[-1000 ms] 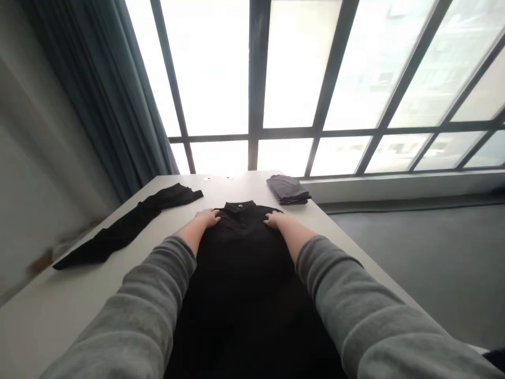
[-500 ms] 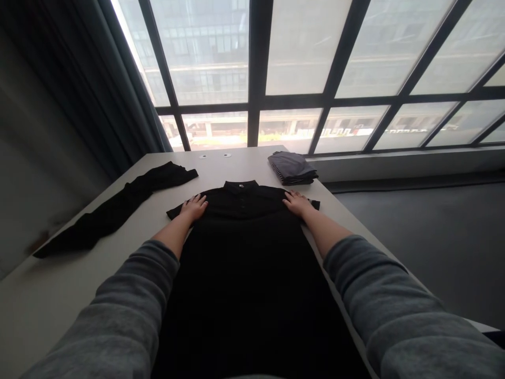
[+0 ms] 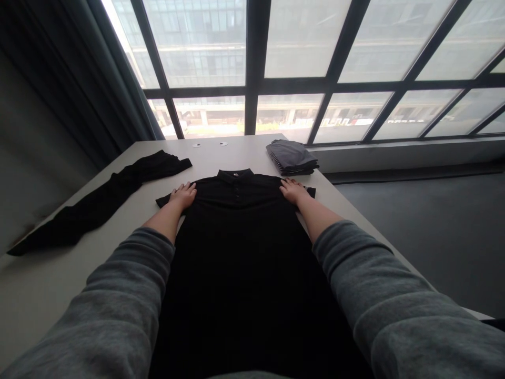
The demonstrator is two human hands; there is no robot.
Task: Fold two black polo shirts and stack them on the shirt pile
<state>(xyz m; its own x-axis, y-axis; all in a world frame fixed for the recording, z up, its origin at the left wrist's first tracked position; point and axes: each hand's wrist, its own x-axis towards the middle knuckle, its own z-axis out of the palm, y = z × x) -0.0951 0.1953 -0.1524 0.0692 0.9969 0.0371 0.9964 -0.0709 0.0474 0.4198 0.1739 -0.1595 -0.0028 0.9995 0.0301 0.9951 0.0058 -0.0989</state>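
Note:
A black collared shirt [image 3: 244, 252] lies flat on the pale table [image 3: 47, 295], its collar pointing toward the window. My left hand [image 3: 182, 194] rests flat on the shirt's left shoulder, fingers spread. On the right shoulder lies my right hand [image 3: 292, 190], also flat with fingers apart. Neither hand holds anything. Both short sleeves stick out sideways just beyond my hands. Grey sweater sleeves cover my forearms.
Another black garment [image 3: 98, 202] lies stretched along the table's left side. A folded grey garment [image 3: 292, 157] sits at the far right corner. Big windows [image 3: 300, 63] and a dark curtain [image 3: 98, 84] stand behind; grey floor [image 3: 426, 221] lies to the right.
My hands have slid outward from near the collar to the shoulders, and the shirt's sleeves now lie spread out. The view has tilted down slightly.

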